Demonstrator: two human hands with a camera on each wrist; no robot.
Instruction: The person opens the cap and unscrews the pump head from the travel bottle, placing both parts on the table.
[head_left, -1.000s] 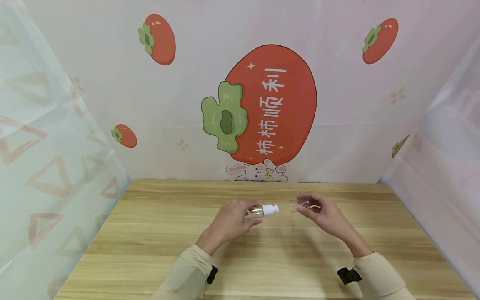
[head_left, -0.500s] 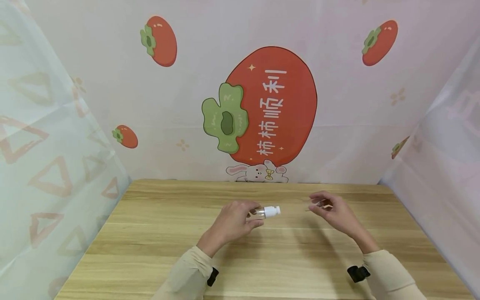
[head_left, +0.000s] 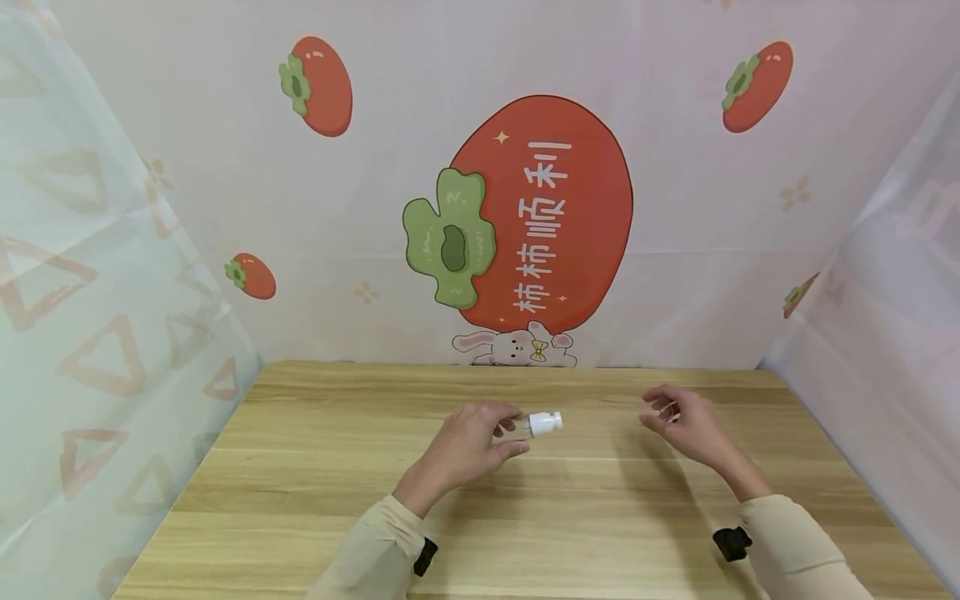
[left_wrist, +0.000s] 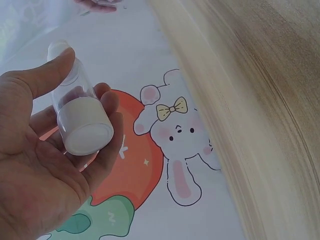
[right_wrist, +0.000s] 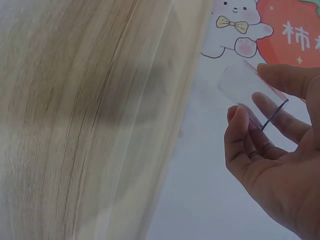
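In the head view my left hand (head_left: 467,440) grips a small clear bottle with a white pump top (head_left: 545,423), tilted so the top points right. Up close in the left wrist view, the thumb presses on the upper part of the bottle (left_wrist: 84,117), and the fingers curl behind it; its lower part is white inside clear walls. Well to the right, my right hand (head_left: 693,429) pinches a clear cylindrical cap (right_wrist: 246,89) between thumb and fingers. The cap hardly shows in the head view, but its dark-edged end is plain in the right wrist view.
Both hands are above a wooden table (head_left: 525,533). Behind it hangs a pale cloth (head_left: 697,300) printed with red persimmons and a white rabbit. More printed cloth (head_left: 97,333) closes off the left and right sides.
My right hand has moved right with the clear cap, widening the gap to the pump bottle. The left hand has stayed almost in place, still holding the bottle.
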